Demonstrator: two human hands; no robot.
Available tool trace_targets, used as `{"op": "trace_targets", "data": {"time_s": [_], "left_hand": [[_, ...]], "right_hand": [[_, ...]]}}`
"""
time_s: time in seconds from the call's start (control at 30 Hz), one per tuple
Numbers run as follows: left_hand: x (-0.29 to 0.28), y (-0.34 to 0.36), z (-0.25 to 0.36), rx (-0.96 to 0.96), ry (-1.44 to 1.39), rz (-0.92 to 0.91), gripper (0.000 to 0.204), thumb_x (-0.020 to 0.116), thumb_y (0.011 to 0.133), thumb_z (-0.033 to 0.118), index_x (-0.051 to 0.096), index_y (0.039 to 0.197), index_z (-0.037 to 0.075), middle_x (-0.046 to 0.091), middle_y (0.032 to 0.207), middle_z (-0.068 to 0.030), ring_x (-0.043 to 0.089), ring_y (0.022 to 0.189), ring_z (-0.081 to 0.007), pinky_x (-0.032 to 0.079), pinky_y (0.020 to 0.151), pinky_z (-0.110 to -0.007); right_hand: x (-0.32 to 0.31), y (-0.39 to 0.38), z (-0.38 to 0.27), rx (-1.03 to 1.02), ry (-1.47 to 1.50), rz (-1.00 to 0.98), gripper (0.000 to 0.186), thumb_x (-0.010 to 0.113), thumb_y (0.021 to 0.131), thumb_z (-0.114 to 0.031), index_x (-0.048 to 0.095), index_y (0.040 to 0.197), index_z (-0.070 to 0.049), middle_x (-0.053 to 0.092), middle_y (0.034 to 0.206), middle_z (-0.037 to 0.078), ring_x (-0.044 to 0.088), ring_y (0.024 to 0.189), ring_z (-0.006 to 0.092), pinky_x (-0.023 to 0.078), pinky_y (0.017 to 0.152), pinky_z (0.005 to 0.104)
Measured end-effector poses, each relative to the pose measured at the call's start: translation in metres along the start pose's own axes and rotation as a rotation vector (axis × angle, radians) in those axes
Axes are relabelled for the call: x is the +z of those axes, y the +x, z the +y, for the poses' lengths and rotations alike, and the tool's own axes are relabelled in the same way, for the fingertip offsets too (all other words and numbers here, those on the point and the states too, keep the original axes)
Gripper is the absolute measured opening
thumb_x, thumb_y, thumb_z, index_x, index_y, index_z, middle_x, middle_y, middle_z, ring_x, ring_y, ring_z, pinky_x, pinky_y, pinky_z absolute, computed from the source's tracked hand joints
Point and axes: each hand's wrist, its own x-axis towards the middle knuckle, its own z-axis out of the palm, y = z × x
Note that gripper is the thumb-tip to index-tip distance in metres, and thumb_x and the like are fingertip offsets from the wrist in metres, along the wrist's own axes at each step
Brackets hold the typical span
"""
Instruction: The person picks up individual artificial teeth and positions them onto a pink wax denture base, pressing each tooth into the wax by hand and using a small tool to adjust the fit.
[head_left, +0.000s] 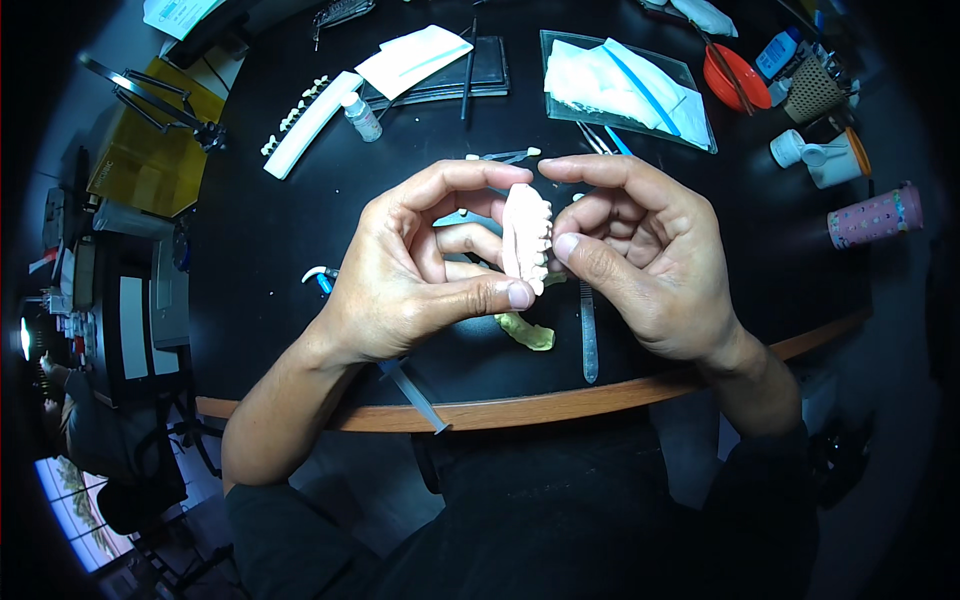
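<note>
My left hand (385, 260) holds a pale plaster dental cast (522, 235) upright by its ends, thumb at the bottom and fingertips at the top and behind. The cast's row of teeth faces right. Close against those teeth is my right hand (655, 265), its index finger stretched out and its thumb and other fingers half curled; whether the thumb presses on the cast is hard to see. Beneath the hands lie a yellow-green moulded piece (527, 333), a metal scalpel-like handle (589, 345) and, by my left forearm, a clear syringe (416, 396). A blue tool with a white curved tip (322, 279) lies left.
A white strip (313, 130) with a row of teeth and a small bottle (361, 118) stand far left. Farther back lies a glass slab (700, 135) under white tissue. A red bowl (722, 75), a jar (838, 160) and a pink tumbler (875, 216) are right. Wooden edging (560, 405) borders the table.
</note>
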Motion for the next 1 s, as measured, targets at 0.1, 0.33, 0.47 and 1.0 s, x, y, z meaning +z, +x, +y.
{"op": "trace_targets", "data": {"time_s": [0.1, 0.33, 0.47, 1.0], "left_hand": [[-0.0002, -0.0005, -0.0016, 0.026, 0.042, 0.017, 0.066, 0.081, 0.083, -0.014, 0.051, 0.142, -0.008, 0.060, 0.126, -0.0207, 0.074, 0.106, -0.0244, 0.067, 0.093, -0.036], [0.0021, -0.0003, 0.0011, 0.015, 0.071, 0.025, 0.066, 0.083, 0.082, -0.012, 0.052, 0.140, -0.007, 0.059, 0.125, -0.0202, 0.074, 0.103, -0.0223, 0.068, 0.092, -0.035], [0.0042, 0.0012, 0.0005, 0.016, 0.109, 0.028, 0.065, 0.083, 0.082, -0.012, 0.053, 0.139, -0.007, 0.059, 0.123, -0.0191, 0.074, 0.103, -0.0219, 0.068, 0.092, -0.034], [0.0051, 0.0011, 0.0009, 0.038, 0.143, 0.043, 0.065, 0.084, 0.081, -0.013, 0.054, 0.138, -0.007, 0.059, 0.121, -0.0188, 0.075, 0.102, -0.0216, 0.068, 0.091, -0.033]], "right_hand": [[-0.0039, 0.0017, -0.0022, 0.043, 0.056, -0.066, 0.051, 0.067, 0.096, 0.006, 0.052, 0.145, 0.006, 0.070, 0.098, 0.008, 0.068, 0.089, 0.0068, 0.056, 0.081, 0.0202], [-0.0030, 0.0029, -0.0039, 0.045, 0.019, -0.069, 0.056, 0.072, 0.092, 0.006, 0.052, 0.145, 0.006, 0.071, 0.095, 0.008, 0.069, 0.088, 0.0069, 0.057, 0.081, 0.0198], [-0.0032, 0.0021, -0.0021, 0.042, 0.005, -0.067, 0.057, 0.074, 0.091, 0.006, 0.053, 0.143, 0.006, 0.071, 0.093, 0.008, 0.069, 0.085, 0.0063, 0.057, 0.079, 0.0194], [-0.0029, 0.0018, -0.0039, 0.045, -0.024, -0.053, 0.054, 0.073, 0.091, 0.006, 0.054, 0.142, 0.005, 0.071, 0.092, 0.007, 0.068, 0.083, 0.0051, 0.056, 0.076, 0.0183]]}}
